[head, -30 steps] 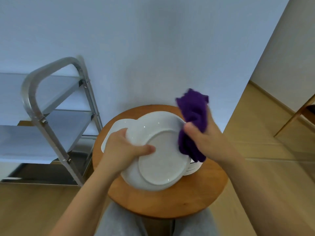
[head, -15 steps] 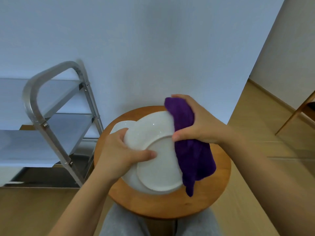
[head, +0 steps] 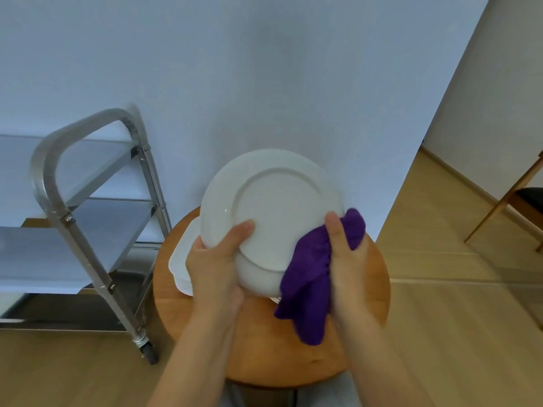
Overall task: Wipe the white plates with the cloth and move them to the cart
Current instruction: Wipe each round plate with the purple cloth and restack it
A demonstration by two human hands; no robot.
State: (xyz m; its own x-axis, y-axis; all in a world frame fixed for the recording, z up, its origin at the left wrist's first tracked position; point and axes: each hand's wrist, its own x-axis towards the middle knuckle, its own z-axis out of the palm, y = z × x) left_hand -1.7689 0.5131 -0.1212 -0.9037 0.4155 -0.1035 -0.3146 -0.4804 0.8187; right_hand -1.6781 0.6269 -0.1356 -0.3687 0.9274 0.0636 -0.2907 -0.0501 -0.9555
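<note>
White plate (head: 276,207), round and glossy, is held tilted up above a small round wooden surface (head: 364,327), its underside with a raised circular foot ring facing the viewer. The left hand (head: 214,265) grips the plate's lower left rim, thumb pressed on the underside and the other fingers curled behind the edge. The right hand (head: 346,259) clamps a purple cloth (head: 308,289) against the plate's lower right rim, thumb on top; the cloth looks soft and fuzzy and hangs in loose folds below the hand. Beneath the raised plate, a stack of white plates (head: 182,265) sits on the left part of the surface, only its left edge showing. Just left of the surface stands a metal cart (head: 88,230) with a brushed tubular frame, flat shelves and a small caster wheel. A plain pale blue wall (head: 264,69) rises behind. The floor (head: 455,318) is light wood planking. At the far right, a wooden chair (head: 517,201) with a dark seat is partly in view.
</note>
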